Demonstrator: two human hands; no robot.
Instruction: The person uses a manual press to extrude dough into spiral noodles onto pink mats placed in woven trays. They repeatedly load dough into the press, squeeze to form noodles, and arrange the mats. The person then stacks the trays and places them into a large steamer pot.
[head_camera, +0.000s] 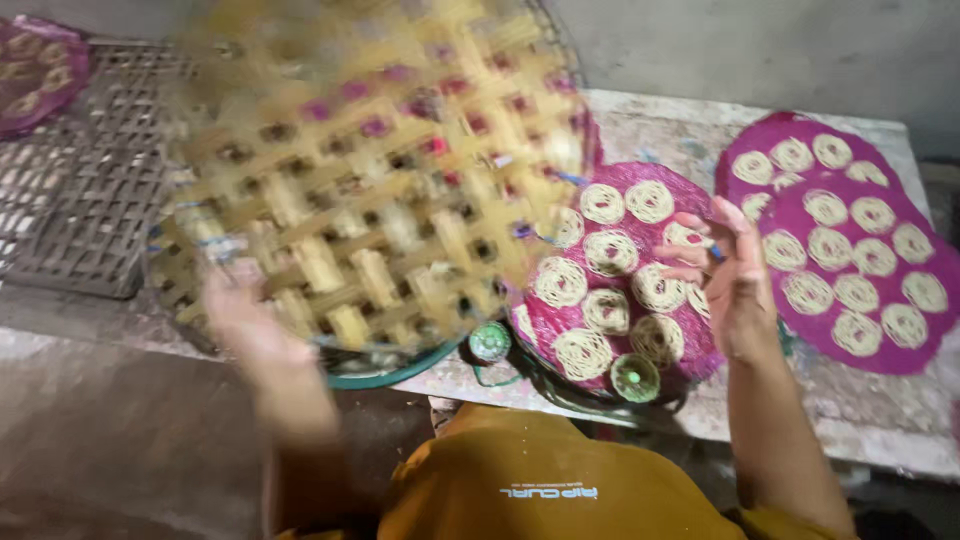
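Two hands are up over a stained counter (640, 125). At about eight o'clock in the view, the left hand (245, 315) is badly blurred; it sits against the lower rim of a woven bamboo tray (370, 180), which is tilted up toward the camera and fills the upper left. How far that hand is open cannot be told, though it seems to be gripping the tray's edge. Pink shows through the tray's open lattice. Below the tray's lower edge a green rim (385, 375) curves along.

At three o'clock from the tray, the right hand (735, 285) is open, fingers loosely spread and slightly curled, palm turned left. Its fingertips touch the right edge of a round pink mat (620, 275) covered with pale noodle coils (610, 252). It clamps nothing that can be seen.

Two small green caps (490, 342) lie near the mat's lower edge, at about six o'clock from it. More pink mats with coils (850, 260) overlap at the right of the counter, just beside the hand. A grey woven rack (85, 200) lies at nine o'clock, with another pink mat (35, 70) at the top left corner. An orange shirt (530, 480) fills the bottom.
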